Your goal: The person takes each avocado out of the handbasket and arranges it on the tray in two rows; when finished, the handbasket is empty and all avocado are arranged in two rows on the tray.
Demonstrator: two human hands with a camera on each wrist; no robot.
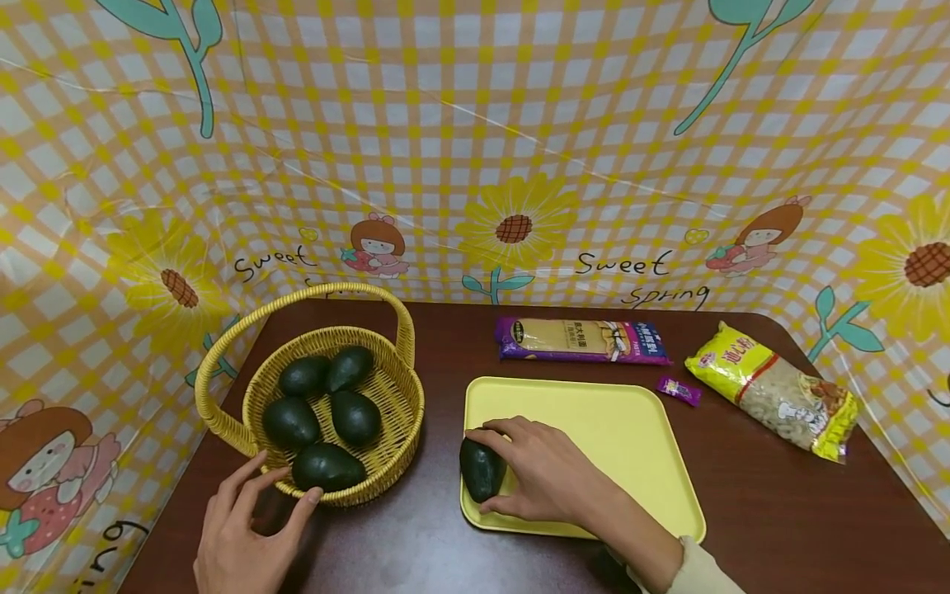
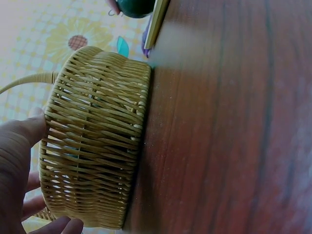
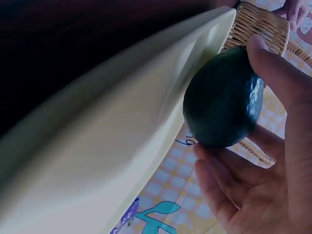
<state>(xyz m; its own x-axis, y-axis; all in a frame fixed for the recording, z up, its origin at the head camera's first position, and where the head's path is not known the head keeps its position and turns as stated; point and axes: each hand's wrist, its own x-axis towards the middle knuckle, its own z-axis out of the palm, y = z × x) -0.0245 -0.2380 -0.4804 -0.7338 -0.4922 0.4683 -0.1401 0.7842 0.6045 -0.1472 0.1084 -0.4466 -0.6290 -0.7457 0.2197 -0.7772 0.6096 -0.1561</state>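
My right hand [image 1: 545, 470] grips a dark green avocado [image 1: 481, 472] at the left end of a yellow tray [image 1: 601, 412]. In the right wrist view, the thumb lies on one side of this avocado [image 3: 222, 100] and the fingers on the other, close over the tray surface [image 3: 112, 141]. My left hand [image 1: 248, 528] rests lightly at the near rim of a woven basket [image 1: 397, 474], fingers spread and loosely bent. The left wrist view has its thumb [image 2: 31, 127] right at the rim of the basket [image 2: 95, 141]. Several avocados [image 1: 324, 468] lie inside the basket.
A purple pasta packet [image 1: 582, 341] lies behind the tray. To its right are a small purple sachet [image 1: 679, 391] and a yellow macaroni bag [image 1: 775, 392]. The basket's tall handle [image 1: 319, 290] arches above it. Checked cloth [image 1: 416, 148] hangs around the brown table [image 1: 445, 330].
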